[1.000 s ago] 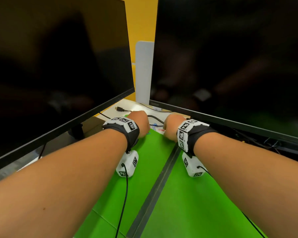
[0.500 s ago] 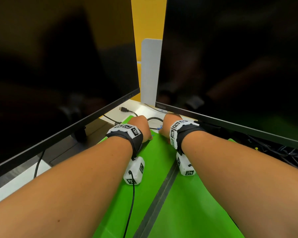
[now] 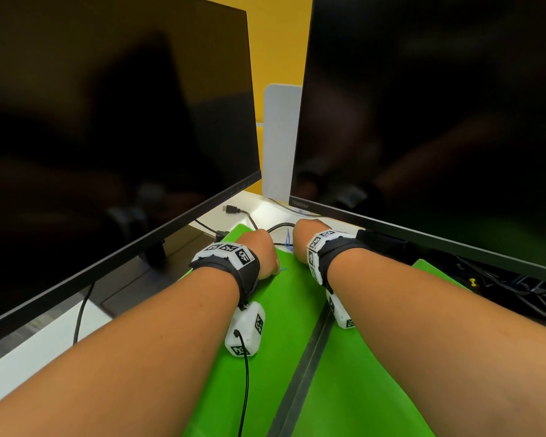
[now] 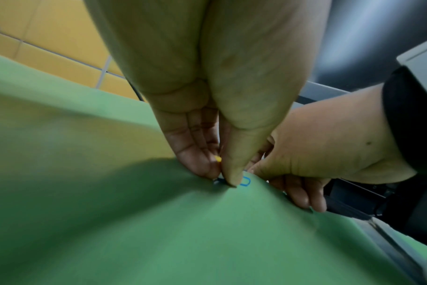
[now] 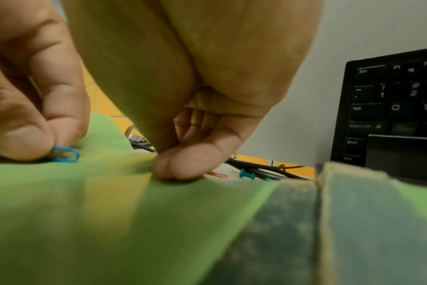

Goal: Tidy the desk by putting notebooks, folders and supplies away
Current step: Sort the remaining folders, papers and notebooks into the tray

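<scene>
Blue paper clip — under left hand fingers, on green folder

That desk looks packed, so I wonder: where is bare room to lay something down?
Free: the green folder nearer the person than both hands, and the white desk strip left of it. Crowded: the far edge under the monitors, with cables, a blue paper clip and pushpins.

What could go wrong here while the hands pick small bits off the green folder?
1. The blue paper clip lies flat under the left hand's fingertips; it may slide on the green folder rather than lift.
2. The teal push pin lies loose by the cables, close to the right hand; a blind reach could meet its point.
3. The red paper clip beyond the thumb could be nudged among the cables.
</scene>
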Action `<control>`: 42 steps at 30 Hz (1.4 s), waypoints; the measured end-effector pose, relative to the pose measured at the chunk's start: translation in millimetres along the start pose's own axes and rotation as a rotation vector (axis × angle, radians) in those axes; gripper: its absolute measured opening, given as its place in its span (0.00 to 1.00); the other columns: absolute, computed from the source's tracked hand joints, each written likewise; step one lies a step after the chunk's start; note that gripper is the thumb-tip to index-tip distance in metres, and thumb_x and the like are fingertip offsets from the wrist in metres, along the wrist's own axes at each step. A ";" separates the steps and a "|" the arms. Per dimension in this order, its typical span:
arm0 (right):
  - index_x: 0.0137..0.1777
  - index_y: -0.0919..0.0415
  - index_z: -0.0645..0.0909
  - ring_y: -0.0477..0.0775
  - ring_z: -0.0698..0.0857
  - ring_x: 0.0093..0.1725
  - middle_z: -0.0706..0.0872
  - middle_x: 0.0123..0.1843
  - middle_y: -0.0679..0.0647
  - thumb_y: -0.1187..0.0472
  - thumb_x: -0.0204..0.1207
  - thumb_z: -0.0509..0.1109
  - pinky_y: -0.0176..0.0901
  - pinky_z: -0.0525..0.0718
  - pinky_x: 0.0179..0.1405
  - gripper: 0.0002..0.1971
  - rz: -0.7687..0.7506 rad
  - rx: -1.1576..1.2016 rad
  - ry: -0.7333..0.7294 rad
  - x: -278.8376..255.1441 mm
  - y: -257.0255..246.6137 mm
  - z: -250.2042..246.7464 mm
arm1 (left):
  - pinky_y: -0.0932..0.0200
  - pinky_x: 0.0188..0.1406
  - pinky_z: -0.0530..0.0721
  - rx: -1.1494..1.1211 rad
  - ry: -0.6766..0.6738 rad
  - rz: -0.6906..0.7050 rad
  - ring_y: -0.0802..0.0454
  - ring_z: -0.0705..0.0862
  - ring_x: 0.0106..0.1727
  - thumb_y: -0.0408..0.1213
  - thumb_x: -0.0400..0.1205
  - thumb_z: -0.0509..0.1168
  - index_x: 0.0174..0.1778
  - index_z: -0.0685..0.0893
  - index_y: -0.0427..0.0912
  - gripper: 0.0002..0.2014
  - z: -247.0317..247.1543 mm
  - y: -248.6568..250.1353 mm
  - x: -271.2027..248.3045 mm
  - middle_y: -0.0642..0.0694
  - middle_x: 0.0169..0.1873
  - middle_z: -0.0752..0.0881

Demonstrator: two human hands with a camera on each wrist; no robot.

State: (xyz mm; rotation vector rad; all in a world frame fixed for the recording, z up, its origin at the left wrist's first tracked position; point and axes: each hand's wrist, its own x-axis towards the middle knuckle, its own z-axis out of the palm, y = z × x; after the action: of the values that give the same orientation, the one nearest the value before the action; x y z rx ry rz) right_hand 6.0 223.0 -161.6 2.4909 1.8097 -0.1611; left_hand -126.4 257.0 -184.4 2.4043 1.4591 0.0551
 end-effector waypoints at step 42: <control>0.39 0.63 0.80 0.58 0.94 0.36 0.93 0.39 0.68 0.75 0.73 0.77 0.55 0.94 0.36 0.10 0.518 0.747 0.270 -402.0 303.0 -77.6 | 0.67 0.26 0.82 -0.299 -0.176 0.760 0.57 0.84 0.24 0.37 0.78 0.78 0.38 0.94 0.43 0.04 3.3 359.3 -210.2 0.46 0.27 0.90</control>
State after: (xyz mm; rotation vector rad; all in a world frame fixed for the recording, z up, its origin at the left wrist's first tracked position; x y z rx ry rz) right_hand 174.9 -242.2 -41.1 3.5563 1.2329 -0.5863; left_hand 82.0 -78.5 -53.0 2.4773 0.3698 0.2120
